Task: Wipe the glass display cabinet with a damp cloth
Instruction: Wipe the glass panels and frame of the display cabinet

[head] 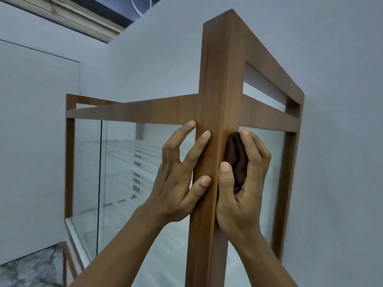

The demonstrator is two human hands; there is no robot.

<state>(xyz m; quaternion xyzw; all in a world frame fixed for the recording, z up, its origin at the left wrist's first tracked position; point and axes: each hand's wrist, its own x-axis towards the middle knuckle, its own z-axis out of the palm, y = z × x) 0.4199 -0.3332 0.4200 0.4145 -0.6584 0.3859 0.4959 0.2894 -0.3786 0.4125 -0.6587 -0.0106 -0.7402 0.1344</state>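
The left hand [178, 179] is bracing against the cabinet's wooden corner post [209, 141], its grip released, fingers spread flat along the wood and thumb pressing the post's near face. Just across the post, the right hand [244, 183] is gripping a bunched brown cloth [236, 160] and pressing it where the post meets the right glass pane [275, 154]. To do this well, the cloth is probably better flattened, so more of it is meeting the surface, and drawn in straight overlapping passes from the top rail downward. Farther off, the front glass pane [124, 172] is reflecting blinds; whether streaks remain there cannot be judged.
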